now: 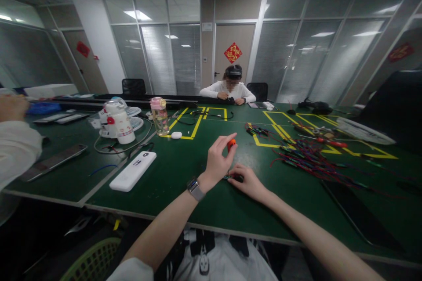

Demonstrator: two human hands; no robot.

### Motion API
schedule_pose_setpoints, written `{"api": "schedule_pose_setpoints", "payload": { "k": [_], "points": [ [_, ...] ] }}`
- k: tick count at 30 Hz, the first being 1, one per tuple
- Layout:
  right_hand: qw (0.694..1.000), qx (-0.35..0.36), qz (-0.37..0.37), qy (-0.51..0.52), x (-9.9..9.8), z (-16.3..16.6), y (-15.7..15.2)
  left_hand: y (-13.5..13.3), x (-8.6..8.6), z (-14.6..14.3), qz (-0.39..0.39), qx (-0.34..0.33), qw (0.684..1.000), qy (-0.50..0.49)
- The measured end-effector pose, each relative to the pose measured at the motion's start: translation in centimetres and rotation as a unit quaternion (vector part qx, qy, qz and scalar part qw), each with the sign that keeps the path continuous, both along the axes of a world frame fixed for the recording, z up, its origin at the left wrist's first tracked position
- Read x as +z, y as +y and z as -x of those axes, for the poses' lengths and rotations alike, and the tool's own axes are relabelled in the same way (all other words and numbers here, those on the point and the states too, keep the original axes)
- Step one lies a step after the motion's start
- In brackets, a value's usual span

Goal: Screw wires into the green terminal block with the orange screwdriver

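Observation:
My left hand [218,161], with a watch on its wrist, is raised above the green table [184,184] and pinches the orange handle of a small screwdriver [231,144] held upright. My right hand [248,181] rests on the table just to the right, its fingers pressed on a small dark part [234,178] under the screwdriver's tip. A pile of small parts with red and black wires [306,158] lies to the right of my hands.
A white power bank [133,171] lies left of my hands. Further back stand a pink-capped bottle [159,116] and a white toy-like device [117,120]. A person [229,90] sits at the far side. Another person's sleeve [15,149] is at the left edge. A dark tablet [359,215] lies right.

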State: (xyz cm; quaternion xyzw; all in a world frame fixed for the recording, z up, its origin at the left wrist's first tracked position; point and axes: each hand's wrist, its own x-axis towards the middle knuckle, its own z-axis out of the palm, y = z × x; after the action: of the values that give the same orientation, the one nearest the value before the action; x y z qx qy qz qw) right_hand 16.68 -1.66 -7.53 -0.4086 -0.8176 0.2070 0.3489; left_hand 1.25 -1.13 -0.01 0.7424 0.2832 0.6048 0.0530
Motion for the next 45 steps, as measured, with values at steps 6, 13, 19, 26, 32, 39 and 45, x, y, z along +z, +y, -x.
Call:
{"api": "schedule_pose_setpoints", "payload": {
  "k": [6,13,19,26,32,39,45],
  "points": [
    [1.000,0.002,-0.002,0.001,-0.07,0.00,0.01,-0.05,0.08,0.21,0.000,0.017,1.000,0.012],
    [1.000,-0.004,0.003,0.006,-0.10,0.09,0.09,-0.15,0.20,0.17,-0.005,-0.003,1.000,0.006],
    [1.000,-0.012,0.006,0.009,-0.03,0.13,0.04,-0.07,0.24,0.31,-0.001,0.005,1.000,0.009],
    [0.999,-0.013,0.003,0.029,-0.03,0.15,0.02,0.28,0.14,0.38,-0.005,-0.005,1.000,0.004],
    [1.000,-0.008,0.001,0.028,0.04,0.20,-0.05,0.20,0.11,0.43,-0.004,0.000,1.000,0.006],
    [1.000,-0.006,0.001,0.029,0.12,0.21,-0.15,0.20,0.10,0.35,-0.006,-0.010,1.000,0.013],
    [1.000,-0.007,0.002,0.027,0.15,0.22,-0.17,0.30,0.11,0.45,0.026,-0.014,0.999,0.012]
  ]
}}
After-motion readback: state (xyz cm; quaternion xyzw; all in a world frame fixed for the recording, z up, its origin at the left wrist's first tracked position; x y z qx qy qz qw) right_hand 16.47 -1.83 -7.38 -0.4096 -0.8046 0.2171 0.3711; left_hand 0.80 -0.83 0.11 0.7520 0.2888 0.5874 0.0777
